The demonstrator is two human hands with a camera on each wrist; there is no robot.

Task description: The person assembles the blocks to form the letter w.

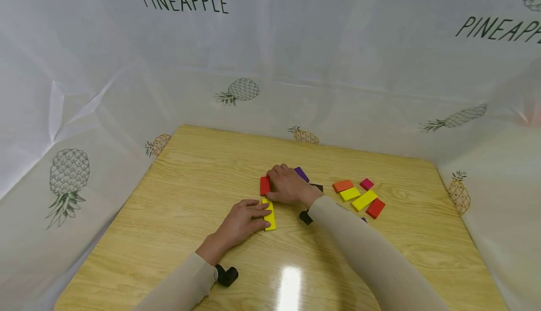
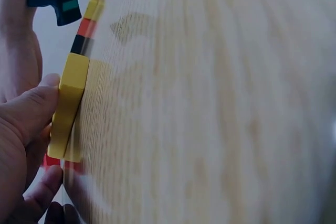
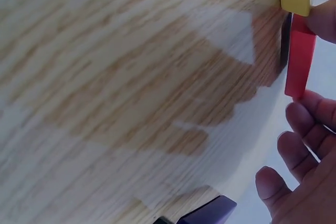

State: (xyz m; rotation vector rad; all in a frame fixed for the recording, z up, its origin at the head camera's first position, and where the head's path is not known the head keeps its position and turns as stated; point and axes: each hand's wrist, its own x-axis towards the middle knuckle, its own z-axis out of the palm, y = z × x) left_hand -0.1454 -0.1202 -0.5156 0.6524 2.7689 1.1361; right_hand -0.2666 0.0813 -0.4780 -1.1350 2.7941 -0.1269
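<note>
On the tabletop, my left hand (image 1: 241, 221) rests its outstretched fingers across a long yellow block (image 1: 269, 221); the left wrist view shows the thumb against the side of that yellow block (image 2: 72, 98). A red block (image 1: 264, 186) lies end to end with it on the far side. My right hand (image 1: 289, 185) pinches the red block (image 3: 301, 59) lengthwise, thumb at its near end and a fingertip at its far end. The other right fingers hang loosely bent. Part of the red block is hidden by the right hand in the head view.
Right of the right hand lie a purple block (image 1: 301, 174) and a black block (image 1: 317, 187). Further right are an orange block (image 1: 343, 186), two yellow blocks, a pink block (image 1: 366, 184) and a red one. White pineapple-print sheeting (image 1: 270, 43) surrounds the wooden table (image 1: 203, 160).
</note>
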